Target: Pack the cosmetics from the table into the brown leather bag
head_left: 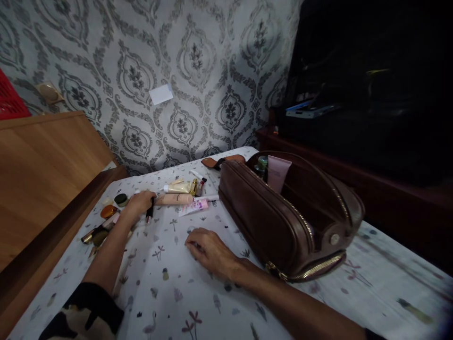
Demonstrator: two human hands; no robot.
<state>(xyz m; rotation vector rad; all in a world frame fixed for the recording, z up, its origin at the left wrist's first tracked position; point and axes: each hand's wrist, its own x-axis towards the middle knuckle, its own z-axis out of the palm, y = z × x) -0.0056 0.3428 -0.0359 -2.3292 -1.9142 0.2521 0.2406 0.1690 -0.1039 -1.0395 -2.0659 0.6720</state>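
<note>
My left hand [139, 204] reaches in among the cosmetics, its fingers closed on the top end of a slim black cosmetic tube [150, 211]. Just right of it lie a beige tube [174, 199], a cream tube with a white cap [177, 188] and a small pink-and-white tube [194, 207]. My right hand [209, 251] rests on the patterned cloth with fingers curled in, and nothing shows in it. Beside that hand stands a brown toiletry bag [256, 217], unzipped, with a pink tube [278, 173] and a green-capped bottle [262, 165] upright inside.
Around my left forearm sit a dark green jar [121, 200], an orange-lidded jar [108, 211] and several other cosmetics. A brown strap sandal [228, 161] lies behind the bag. A wooden panel [49, 165] borders the left side; a dark screen [368, 85] stands at right.
</note>
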